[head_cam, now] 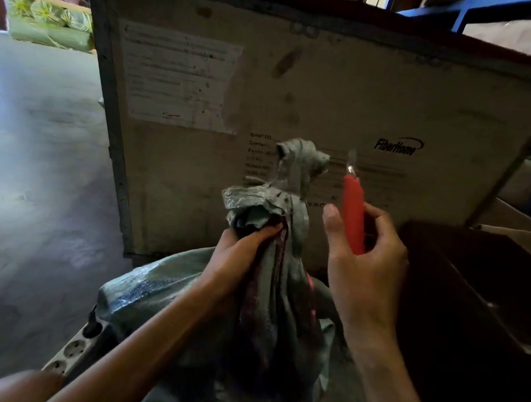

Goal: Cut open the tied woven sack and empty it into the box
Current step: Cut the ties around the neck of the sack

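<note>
Woven grey-green sack sits low in the centre of the frame, its neck bunched and pulled upright, with the knotted top standing above the grip. My left hand is clamped around the neck just below the knot. My right hand is closed on a red knife, blade tip up and blurred, just right of the knot and not touching it.

Large carton with a printed label fills the background right behind the sack. A dark open box lies at the right edge; I judge this the likely target for emptying, though I cannot confirm it.

Risks noted from here:
- Blade and left fingers are close. A cut taken too low, or a slip on the slick weave, would run into the gripping hand.
- Woven plastic may resist, then give suddenly; the blade could overshoot toward my forearm.
- Cutting below the grip could let the sack slump and spill onto the floor instead of the box.
- Power strip lies at the lower left, against the sack; a dropped load could land on it.
</note>
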Tool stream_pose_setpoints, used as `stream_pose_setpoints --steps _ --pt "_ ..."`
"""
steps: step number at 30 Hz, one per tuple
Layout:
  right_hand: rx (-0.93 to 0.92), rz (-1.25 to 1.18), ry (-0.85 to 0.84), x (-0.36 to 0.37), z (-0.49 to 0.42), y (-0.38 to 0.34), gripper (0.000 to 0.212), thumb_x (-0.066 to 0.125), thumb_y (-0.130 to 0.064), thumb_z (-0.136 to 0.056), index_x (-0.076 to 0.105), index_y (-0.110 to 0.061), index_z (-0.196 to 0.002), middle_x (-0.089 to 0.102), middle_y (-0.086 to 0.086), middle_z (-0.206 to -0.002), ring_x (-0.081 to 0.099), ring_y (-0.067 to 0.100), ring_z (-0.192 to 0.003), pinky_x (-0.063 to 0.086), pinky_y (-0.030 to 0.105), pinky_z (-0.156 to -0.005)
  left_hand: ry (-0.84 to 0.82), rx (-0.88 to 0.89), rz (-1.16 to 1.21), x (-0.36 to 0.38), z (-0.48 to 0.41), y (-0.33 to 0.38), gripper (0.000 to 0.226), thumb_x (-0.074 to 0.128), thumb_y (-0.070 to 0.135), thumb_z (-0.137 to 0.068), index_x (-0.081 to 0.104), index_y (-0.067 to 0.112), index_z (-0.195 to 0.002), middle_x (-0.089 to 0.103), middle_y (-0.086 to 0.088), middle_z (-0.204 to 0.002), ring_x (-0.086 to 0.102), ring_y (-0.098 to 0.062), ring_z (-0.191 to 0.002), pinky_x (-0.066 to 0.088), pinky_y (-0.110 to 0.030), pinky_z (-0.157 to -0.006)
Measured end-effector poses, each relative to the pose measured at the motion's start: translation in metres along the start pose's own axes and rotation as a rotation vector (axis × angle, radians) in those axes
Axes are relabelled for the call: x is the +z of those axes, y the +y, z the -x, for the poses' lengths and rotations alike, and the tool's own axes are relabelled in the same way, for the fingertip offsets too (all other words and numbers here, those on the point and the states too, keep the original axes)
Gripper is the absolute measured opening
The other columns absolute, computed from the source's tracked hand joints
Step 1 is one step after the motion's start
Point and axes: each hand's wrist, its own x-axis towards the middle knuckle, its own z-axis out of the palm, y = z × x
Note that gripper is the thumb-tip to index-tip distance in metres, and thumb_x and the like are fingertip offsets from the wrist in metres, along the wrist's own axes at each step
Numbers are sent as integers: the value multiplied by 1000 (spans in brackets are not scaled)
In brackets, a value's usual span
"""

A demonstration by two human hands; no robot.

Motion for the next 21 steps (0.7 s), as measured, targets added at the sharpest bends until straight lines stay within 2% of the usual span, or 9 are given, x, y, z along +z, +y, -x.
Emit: stream_pose_setpoints --steps 3,5,7,8,10,13,15,18,21 --pt "127 -109 -36 1 0 6 44 78 -51 -75 62 -22 -105 64 2 -85 62 0 -65 49 12 -55 -149 -11 -17 3 2 1 34 80 26 -68 76 14 -99 80 -5 -93 75 -19 -89 60 -33 -86" --pt "213 -190 -57 3 0 9 56 81 -56 -67 58 -26 -108 66 5 -102 68 15 -87 58 27 -72 -230 -32 143 2 1 -2 15 61 20 -70 72 14 -62 73 -3 -65 68 -13 -62 56 -24 -66" --pt "249 -250 -57 5 0 10 58 85 -54 -62 56 -27 -105 65 1 -104 67 18 -93 59 32 -79 -282 -69 352 -2 -2 -9 45 44 15 -86 58 17 -43 62 -2 -51 58 -10 -48 50 -23 -58" --pt "251 -264 -55 6 0 10 56 87 -50 -61 54 -29 -101 64 -1 -102 67 14 -92 58 30 -79 -308 -74 421 -3 -1 -9 55 38 19 -95 67 15 -48 67 -6 -58 63 -12 -53 52 -25 -63" --pt "262 -274 -48 10 0 11 53 91 -41 -61 51 -36 -94 64 -8 -97 66 5 -87 57 28 -79 -351 -90 470 -5 2 -7 65 28 37 -104 84 12 -83 79 -15 -93 75 -20 -82 51 -33 -86" --pt "303 -314 -57 16 -1 18 52 92 -25 -65 52 -36 -96 72 -6 -96 72 5 -88 61 36 -85 -357 -141 491 -8 -1 -4 76 29 61 -100 76 2 -115 69 -21 -127 70 -28 -113 44 -41 -103" --pt "329 -354 -91 18 -3 21 48 89 -18 -70 53 -31 -100 74 -5 -97 74 7 -89 61 37 -87 -315 -161 509 -11 -3 0 73 36 61 -99 76 2 -114 69 -21 -126 71 -30 -110 47 -42 -101" --pt "344 -401 -138 18 -3 22 40 82 -13 -79 54 -24 -106 73 -2 -98 74 9 -88 62 34 -85 -223 -149 491 -12 -6 7 63 41 57 -98 81 8 -101 77 -16 -110 77 -26 -90 59 -35 -80" --pt "335 -354 -158 18 -1 25 37 80 -16 -81 55 -22 -107 71 0 -100 73 18 -94 61 42 -86 -209 -110 478 -17 -11 13 61 41 60 -99 74 12 -117 75 -13 -118 74 -25 -99 56 -37 -88"
